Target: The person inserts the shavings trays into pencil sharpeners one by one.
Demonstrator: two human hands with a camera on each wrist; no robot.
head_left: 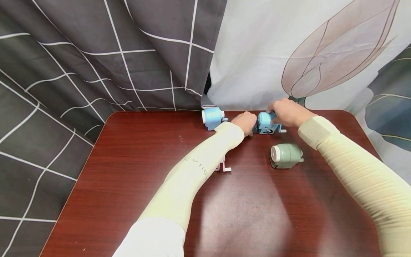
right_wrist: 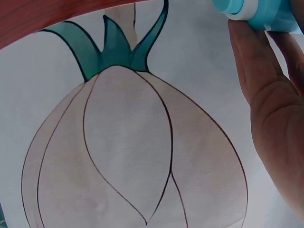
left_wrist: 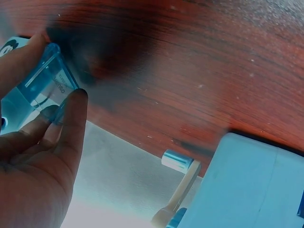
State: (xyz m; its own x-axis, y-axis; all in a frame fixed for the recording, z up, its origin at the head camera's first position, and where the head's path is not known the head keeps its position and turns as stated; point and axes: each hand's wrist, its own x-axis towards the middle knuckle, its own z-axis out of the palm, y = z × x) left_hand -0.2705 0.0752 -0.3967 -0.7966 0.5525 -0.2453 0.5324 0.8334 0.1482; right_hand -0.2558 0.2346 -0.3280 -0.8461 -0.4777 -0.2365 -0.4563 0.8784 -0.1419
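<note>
A light blue crank pencil sharpener [head_left: 265,120] with a panda print stands near the table's back edge. My right hand [head_left: 287,112] grips its body from above and behind. In the right wrist view, fingers of that hand lie against the sharpener's light blue and white part [right_wrist: 251,10]. My left hand [head_left: 245,123] is at the sharpener's left side. The left wrist view shows its thumb and fingers pinching a see-through blue shavings drawer [left_wrist: 52,78] at the sharpener's end. Much of the sharpener's back is hidden by the right hand.
A second blue sharpener [head_left: 212,118] stands left of my left hand at the back edge. A green sharpener [head_left: 285,156] sits nearer, below my right wrist. A pink sharpener's crank [head_left: 227,169] shows beside my left sleeve, which hides the rest. Curtains [head_left: 257,53] hang behind the table.
</note>
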